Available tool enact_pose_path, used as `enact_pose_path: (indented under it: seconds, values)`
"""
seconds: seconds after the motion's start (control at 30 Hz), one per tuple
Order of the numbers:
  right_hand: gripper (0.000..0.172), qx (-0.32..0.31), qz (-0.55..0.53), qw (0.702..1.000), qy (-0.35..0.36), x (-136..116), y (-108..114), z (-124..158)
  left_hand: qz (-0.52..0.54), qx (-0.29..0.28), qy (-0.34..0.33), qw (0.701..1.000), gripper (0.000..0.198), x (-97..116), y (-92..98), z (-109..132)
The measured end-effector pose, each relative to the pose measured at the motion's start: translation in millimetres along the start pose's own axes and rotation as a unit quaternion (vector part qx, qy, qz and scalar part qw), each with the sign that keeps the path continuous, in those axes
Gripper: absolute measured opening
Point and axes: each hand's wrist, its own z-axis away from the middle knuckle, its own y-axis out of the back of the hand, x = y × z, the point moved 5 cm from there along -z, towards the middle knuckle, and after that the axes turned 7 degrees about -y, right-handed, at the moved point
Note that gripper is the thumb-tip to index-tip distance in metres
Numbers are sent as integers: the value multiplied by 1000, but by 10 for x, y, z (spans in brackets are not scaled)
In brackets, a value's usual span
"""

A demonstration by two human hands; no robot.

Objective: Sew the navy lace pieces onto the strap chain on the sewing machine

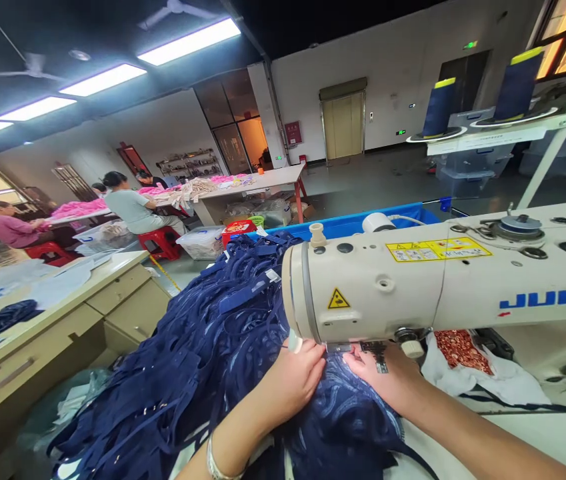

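Left hand (293,381): clenched on navy fabric (347,417) under sewing machine (387,287)
Right hand (383,373): released, flat on it
Progress: seemingly mid-seam; strap heap (187,360) lies beside

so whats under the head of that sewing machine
Under the sewing machine head, the left hand and right hand press dark blue fabric flat. The stitching point and whatever lies beneath the fabric are covered by the hands and cloth.

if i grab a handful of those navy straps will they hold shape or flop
Probably floppy: the navy straps sag and curl loosely down the heap. They likely snag and drag neighbours along, since they lie tangled across each other. One strap looks thin and light.
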Motion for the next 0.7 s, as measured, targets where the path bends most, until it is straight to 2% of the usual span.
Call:
enact_pose_path:
  seconds: [0.3, 0.4, 0.53, 0.7]
  values:
    - [33, -67, 58, 996, -4, -50, 66, 7, -38, -22, 9, 999, 31, -7, -57, -15]
    - [32, -69, 47, 996, -18, -73, 99, 2, -64, -20, 12, 998, 30, -6, -28, -9]
    - [26, -54, 15, 998, 16, -113, 93, -20, -66, -15, 1, 998, 27, -22, 3, 16]
    - [26, -59, 6, 998, -13, -69, 58, -26, -32, -10, -12, 999, 26, -71, 8, 16]
